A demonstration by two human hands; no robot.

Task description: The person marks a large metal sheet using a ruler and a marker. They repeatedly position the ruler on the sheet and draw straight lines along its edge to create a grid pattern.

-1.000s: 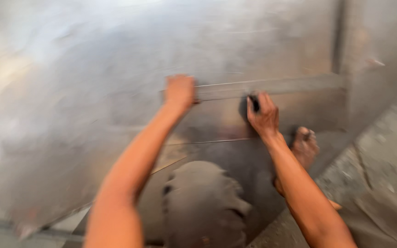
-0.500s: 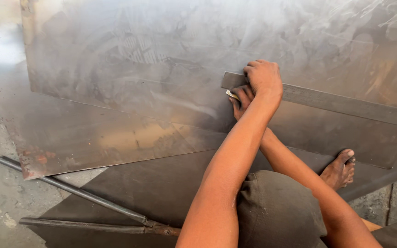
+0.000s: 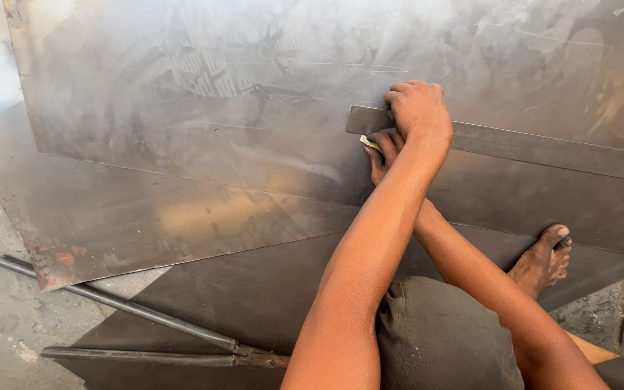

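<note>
I looked down over both forearms at a large metal sheet (image 3: 204,137) lying flat on the ground – scuffed, grey, with rust spots near its lower left corner. A long flat steel rule (image 3: 543,148) lay across the sheet, running from the middle of the view off to the right edge.

The left hand (image 3: 419,112) pressed down on the near end of the rule, fingers curled together over its top edge, knuckles up. The right hand (image 3: 383,150) sat tucked just under the left wrist, beside the rule's lower edge, fingers pinched on a small pale marker (image 3: 370,141) (chalk or a scriber, I could not tell which) – its tip touching the sheet right at the rule's end.

A second, darker sheet (image 3: 254,289) lay under the first. Long-handled shears (image 3: 146,318) rested on the ground at lower left, handles running out to the left. A bare foot (image 3: 542,261) stood on the dark sheet to the right, and a knee in dark cloth (image 3: 442,339) filled the bottom centre
</note>
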